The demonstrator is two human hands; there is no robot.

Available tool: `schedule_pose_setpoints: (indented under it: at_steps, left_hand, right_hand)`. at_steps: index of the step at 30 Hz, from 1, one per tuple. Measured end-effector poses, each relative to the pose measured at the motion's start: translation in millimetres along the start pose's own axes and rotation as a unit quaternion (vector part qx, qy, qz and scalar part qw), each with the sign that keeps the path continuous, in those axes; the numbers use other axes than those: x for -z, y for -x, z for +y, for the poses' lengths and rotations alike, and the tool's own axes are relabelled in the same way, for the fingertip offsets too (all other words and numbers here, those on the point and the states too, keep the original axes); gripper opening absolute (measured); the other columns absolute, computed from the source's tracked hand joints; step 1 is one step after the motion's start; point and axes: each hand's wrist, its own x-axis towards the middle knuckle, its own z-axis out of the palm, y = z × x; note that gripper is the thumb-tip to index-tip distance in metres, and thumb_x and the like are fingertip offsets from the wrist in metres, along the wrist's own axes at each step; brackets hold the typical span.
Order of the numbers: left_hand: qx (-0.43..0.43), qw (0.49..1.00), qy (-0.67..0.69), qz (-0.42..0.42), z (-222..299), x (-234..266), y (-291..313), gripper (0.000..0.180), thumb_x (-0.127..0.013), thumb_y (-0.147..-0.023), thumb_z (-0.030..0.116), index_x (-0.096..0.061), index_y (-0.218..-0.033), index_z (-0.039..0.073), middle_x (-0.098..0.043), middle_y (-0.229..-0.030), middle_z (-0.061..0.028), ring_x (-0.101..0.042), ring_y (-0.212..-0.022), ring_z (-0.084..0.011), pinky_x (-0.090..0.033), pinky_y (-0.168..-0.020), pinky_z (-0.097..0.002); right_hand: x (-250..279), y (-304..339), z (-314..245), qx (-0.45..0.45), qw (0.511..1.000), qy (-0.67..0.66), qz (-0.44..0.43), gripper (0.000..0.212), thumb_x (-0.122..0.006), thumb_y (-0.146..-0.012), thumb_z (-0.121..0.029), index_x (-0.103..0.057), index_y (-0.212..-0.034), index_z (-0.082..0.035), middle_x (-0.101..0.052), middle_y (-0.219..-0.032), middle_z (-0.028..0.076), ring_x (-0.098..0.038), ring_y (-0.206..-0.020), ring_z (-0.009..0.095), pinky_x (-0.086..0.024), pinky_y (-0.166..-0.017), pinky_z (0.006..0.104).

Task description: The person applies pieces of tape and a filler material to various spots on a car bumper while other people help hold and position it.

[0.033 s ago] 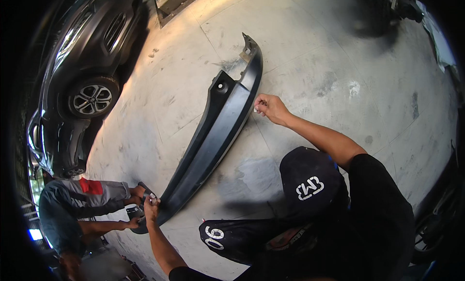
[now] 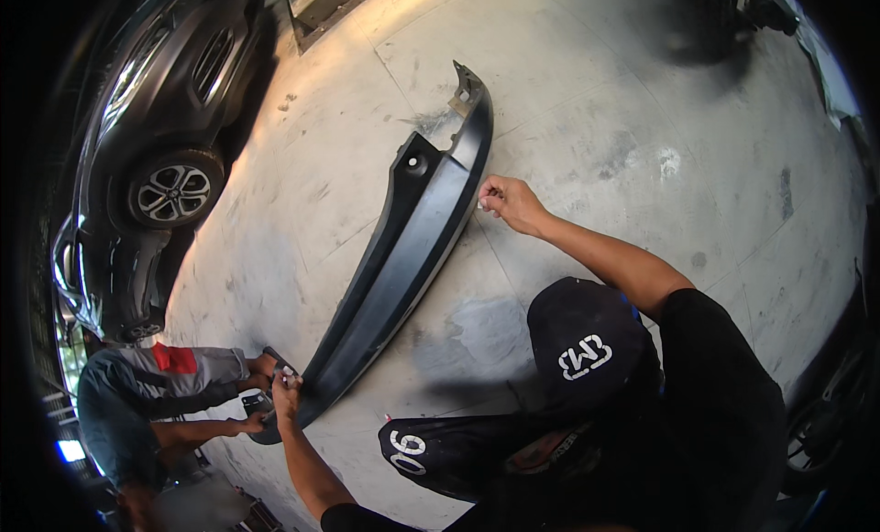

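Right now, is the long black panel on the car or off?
Off: floor shows between the black panel and the dark car.

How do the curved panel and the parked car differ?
The panel is one slim, bowed piece; the car is a whole vehicle with a spoked wheel in view.
The panel has a soft sheen; the car shows glossier, sharper reflections.
The panel is clearly smaller than the car.
Both are dark.

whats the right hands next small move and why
Perhaps ease the right hand against the right edge of the long black panel: it is pinched close beside that edge, contact unclear, while the left hand is near the lower end.
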Motion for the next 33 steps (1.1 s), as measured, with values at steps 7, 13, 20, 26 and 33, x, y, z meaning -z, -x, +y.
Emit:
schedule_pose_setpoints:
  at_steps: [7,13,20,26,33]
  left_hand:
    - [-0.010,1.000,0.027,-0.004,-1,-2,-16,0.032,-0.070,-0.078,0.011,-0.057,-0.104,-0.001,-0.061,-0.089,-0.0058,-0.056,-0.080,-0.0151,-0.046,-0.075,-0.0291]
    - [-0.013,0.998,0.054,0.014,17,-17,-9,0.026,-0.069,-0.081,0.012,-0.055,-0.101,0.004,-0.058,-0.087,-0.0026,-0.053,-0.078,-0.0122,-0.044,-0.073,-0.0278]
    - [0.001,0.997,-0.026,0.079,-15,12,3,0.026,-0.068,-0.081,0.015,-0.054,-0.098,0.002,-0.060,-0.076,-0.0059,-0.059,-0.070,-0.0189,-0.049,-0.069,-0.0333]
    - [-0.036,0.978,-0.162,0.123,38,-32,8,0.023,-0.063,-0.085,0.011,-0.053,-0.101,-0.002,-0.068,-0.090,-0.0166,-0.067,-0.082,-0.0254,-0.050,-0.076,-0.0360]
    - [-0.085,0.978,-0.103,0.159,61,-55,19,0.019,-0.060,-0.088,0.008,-0.052,-0.099,-0.004,-0.068,-0.091,-0.0187,-0.066,-0.082,-0.0278,-0.050,-0.076,-0.0367]
  right_hand:
    - [-1,3,2,0.127,0.987,0.096,0.007,0.004,-0.058,-0.088,-0.003,-0.054,-0.087,-0.003,-0.057,-0.120,0.013,-0.059,-0.098,0.023,-0.050,-0.082,0.0359]
    - [-1,2,20,0.270,0.881,0.380,0.074,0.007,-0.057,-0.087,-0.003,-0.052,-0.083,-0.001,-0.040,-0.145,0.018,-0.037,-0.133,0.037,-0.040,-0.103,0.0451]
    - [-36,17,30,0.325,0.841,0.431,-0.022,0.015,-0.055,-0.089,-0.010,-0.053,-0.077,-0.001,-0.022,-0.156,0.016,-0.017,-0.146,0.032,-0.023,-0.117,0.0485]
    - [1,3,38,0.274,0.832,0.480,0.042,0.016,-0.055,-0.090,-0.011,-0.055,-0.077,-0.002,-0.023,-0.155,0.018,-0.018,-0.145,0.033,-0.023,-0.117,0.0483]
    - [-24,22,49,0.333,0.825,0.456,0.009,0.014,-0.058,-0.086,-0.011,-0.056,-0.076,-0.001,-0.026,-0.154,0.021,-0.023,-0.144,0.035,-0.025,-0.115,0.0500]
